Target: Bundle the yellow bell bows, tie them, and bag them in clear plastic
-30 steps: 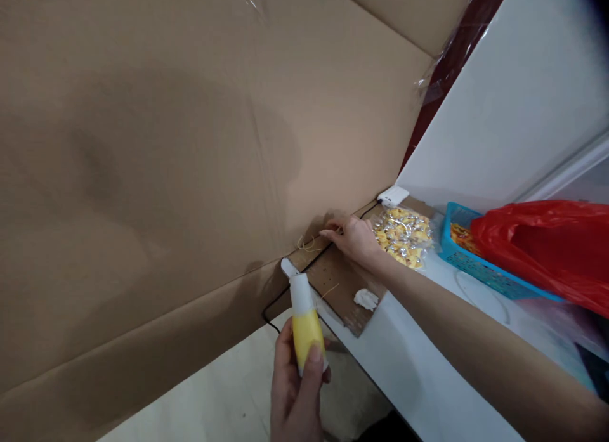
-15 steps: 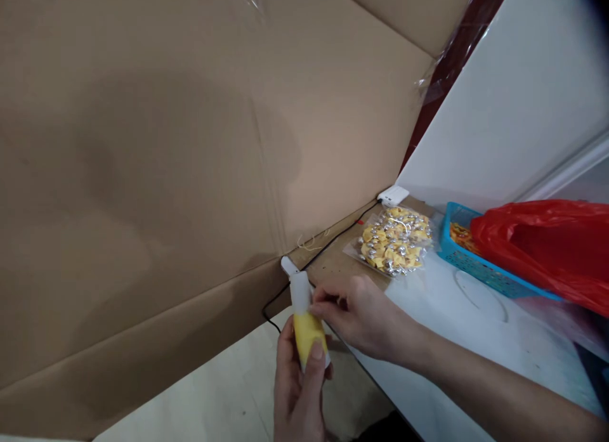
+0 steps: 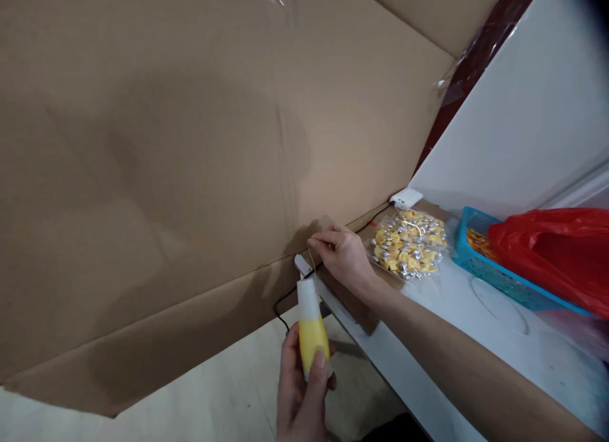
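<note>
My left hand point(image 3: 307, 382) is wrapped round a yellow-and-white tapered handheld device point(image 3: 311, 331), thumb on its yellow body, white end pointing up and away. Farther off, my right hand point(image 3: 340, 252) pinches a thin pale string point(image 3: 312, 257), which hangs in a small loop towards the device's white end. Just beyond that tip lies a small white plastic piece point(image 3: 302, 264) at the cardboard's foot, beside a black cable point(image 3: 280, 297). Whether the string touches the device is too fine to tell.
A large cardboard sheet point(image 3: 200, 163) rises at left and ahead. Along the table point(image 3: 476, 340) are a clear bag of yellow and silver trinkets point(image 3: 408, 244), a white box point(image 3: 406, 198) on the cable, and a blue basket point(image 3: 504, 276) with a red plastic bag point(image 3: 556, 245).
My right hand has moved from beside the device up and away towards the cardboard, drawing the string with it. The left hand keeps its hold, and the view has shifted slightly.
</note>
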